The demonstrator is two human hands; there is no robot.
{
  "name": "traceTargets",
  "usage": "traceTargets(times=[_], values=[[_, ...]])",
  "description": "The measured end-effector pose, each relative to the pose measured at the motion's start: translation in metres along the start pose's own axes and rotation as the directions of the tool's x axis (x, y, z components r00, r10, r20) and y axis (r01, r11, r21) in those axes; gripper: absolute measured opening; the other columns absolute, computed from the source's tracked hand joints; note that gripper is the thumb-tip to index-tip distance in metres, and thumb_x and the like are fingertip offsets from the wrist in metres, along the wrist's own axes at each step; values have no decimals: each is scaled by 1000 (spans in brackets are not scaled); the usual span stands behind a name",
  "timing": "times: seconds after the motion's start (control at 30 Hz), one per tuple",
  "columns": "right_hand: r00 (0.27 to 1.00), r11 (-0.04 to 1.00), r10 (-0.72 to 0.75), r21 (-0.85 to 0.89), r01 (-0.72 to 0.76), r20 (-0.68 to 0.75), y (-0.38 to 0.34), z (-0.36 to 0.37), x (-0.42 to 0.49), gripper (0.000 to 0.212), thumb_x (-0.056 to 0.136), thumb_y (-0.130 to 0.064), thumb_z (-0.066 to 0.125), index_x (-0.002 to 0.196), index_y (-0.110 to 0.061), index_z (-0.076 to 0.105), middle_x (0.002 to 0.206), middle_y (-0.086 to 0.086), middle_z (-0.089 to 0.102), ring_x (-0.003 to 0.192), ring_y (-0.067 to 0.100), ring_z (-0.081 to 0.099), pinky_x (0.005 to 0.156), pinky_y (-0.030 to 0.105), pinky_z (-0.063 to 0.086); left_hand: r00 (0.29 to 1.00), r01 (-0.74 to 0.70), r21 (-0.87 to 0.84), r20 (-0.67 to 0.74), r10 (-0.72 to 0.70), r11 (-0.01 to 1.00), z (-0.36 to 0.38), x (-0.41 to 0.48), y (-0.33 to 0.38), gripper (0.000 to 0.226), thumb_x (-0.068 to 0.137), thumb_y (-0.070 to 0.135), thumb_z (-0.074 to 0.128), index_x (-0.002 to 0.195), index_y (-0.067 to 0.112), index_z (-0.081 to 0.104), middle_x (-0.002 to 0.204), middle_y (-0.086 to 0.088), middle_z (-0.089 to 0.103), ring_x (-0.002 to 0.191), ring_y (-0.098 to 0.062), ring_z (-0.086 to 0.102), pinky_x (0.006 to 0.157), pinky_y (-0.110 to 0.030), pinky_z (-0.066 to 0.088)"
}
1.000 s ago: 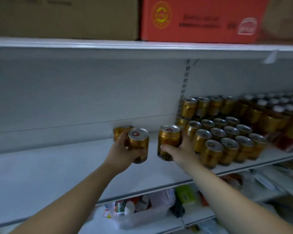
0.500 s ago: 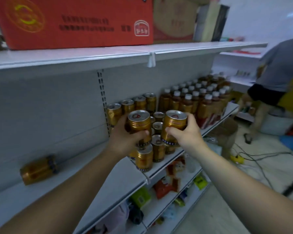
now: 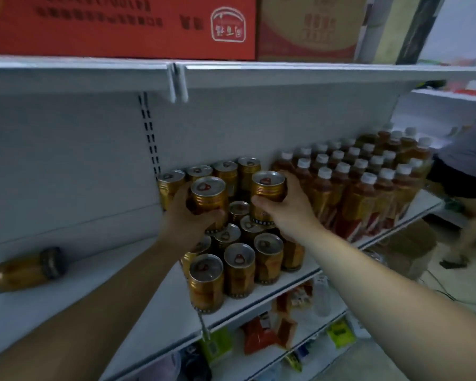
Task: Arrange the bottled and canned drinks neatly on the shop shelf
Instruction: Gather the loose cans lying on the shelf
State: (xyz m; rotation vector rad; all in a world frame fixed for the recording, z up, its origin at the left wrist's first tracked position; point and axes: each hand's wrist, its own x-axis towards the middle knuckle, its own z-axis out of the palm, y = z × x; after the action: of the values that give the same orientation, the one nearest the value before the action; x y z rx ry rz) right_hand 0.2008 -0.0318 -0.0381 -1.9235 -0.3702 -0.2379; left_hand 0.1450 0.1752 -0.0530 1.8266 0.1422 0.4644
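Over the can block [image 3: 239, 268] on the shelf [image 3: 66, 298]: left grip [image 3: 187, 218] wrapped round left can [image 3: 209, 196], right grip [image 3: 289, 207] round right can [image 3: 268, 188], both gold, upright, lids up. Block sits straight below both grips. Fallen can [image 3: 25, 270] lies sideways along the back wall, far left, nearer left grip.

Red carton [image 3: 121, 26], white print and logo, top left. Tan carton [image 3: 311, 28] with red panel, just beside it on the right. Person [image 3: 465, 166] in grey top and dark shorts, cut off by the right edge. Cardboard box [image 3: 407, 248] on the floor nearby. Red packets [image 3: 259, 336] and green packet [image 3: 217, 345], low centre.
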Motion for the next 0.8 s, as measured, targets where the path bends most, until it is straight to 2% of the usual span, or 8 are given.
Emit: traceTargets(times=[0.13, 0.27, 0.33, 0.4, 0.43, 0.5, 0.63, 0.8], values=[[974, 998, -52, 41, 44, 220, 10, 16, 42, 57, 70, -35, 82, 109, -46, 43, 99, -28, 54, 86, -23, 50, 75, 7, 35, 975, 49, -50, -216, -59, 998, -9, 9, -10, 68, 61, 16, 84, 121, 22, 54, 105, 3, 69, 96, -15, 66, 85, -40, 53], [918, 994, -102, 70, 81, 384, 10, 49, 62, 65, 69, -29, 84, 124, -25, 50, 121, -7, 57, 111, 8, 55, 95, 29, 42, 934, 83, -23, -347, -85, 996, -9, 9, -17, 64, 62, 11, 84, 111, 36, 52, 92, 18, 67, 81, 6, 64, 64, -15, 52], [898, 991, -124, 95, 93, 421, 11, 63, 65, 54, 69, -23, 85, 114, -26, 55, 112, -9, 61, 102, -2, 57, 88, 19, 44, 930, 99, -27, -354, -102, 995, -8, 11, -23, 62, 63, 7, 83, 107, 37, 53, 85, 22, 68, 75, 10, 63, 55, -9, 48], [892, 989, -136, 106, 100, 430, 16, 72, 67, 47, 70, -20, 84, 100, -37, 51, 98, -22, 55, 87, -16, 53, 71, 2, 38, 929, 119, -45, -348, -127, 992, -7, 13, -29, 61, 65, 5, 81, 109, 35, 52, 85, 22, 68, 76, 9, 64, 55, -10, 48], [894, 990, -125, 108, 87, 430, 18, 75, 68, 49, 71, -21, 83, 100, -39, 48, 97, -24, 50, 86, -15, 52, 67, 1, 36, 929, 126, -51, -344, -136, 991, -7, 14, -32, 61, 66, 5, 81, 109, 37, 52, 86, 22, 68, 77, 7, 64, 56, -12, 49], [898, 993, -95, 104, 55, 431, 25, 79, 73, 56, 73, -24, 82, 115, -35, 45, 106, -22, 50, 101, -2, 51, 73, 4, 33, 934, 137, -49, -326, -145, 989, -6, 17, -38, 64, 68, 4, 80, 111, 40, 49, 92, 19, 67, 83, 2, 64, 61, -18, 51], [884, 998, -60, 12, 62, 464, 30, 84, 75, 85, 74, -35, 81, 143, -28, 31, 141, -4, 46, 128, 16, 44, 98, 29, 38, 951, 138, -17, -276, -137, 990, -1, 22, -42, 73, 72, 2, 78, 122, 39, 41, 103, 15, 61, 90, 3, 60, 65, -16, 51], [887, 989, -76, -78, 125, 456, 34, 86, 70, 94, 76, -44, 76, 149, -30, 18, 153, -5, 31, 136, 16, 34, 99, 26, 28, 968, 108, 7, -227, -104, 994, 3, 23, -47, 73, 76, -6, 70, 131, 25, 33, 106, 14, 55, 84, 20, 56, 63, -4, 46]])
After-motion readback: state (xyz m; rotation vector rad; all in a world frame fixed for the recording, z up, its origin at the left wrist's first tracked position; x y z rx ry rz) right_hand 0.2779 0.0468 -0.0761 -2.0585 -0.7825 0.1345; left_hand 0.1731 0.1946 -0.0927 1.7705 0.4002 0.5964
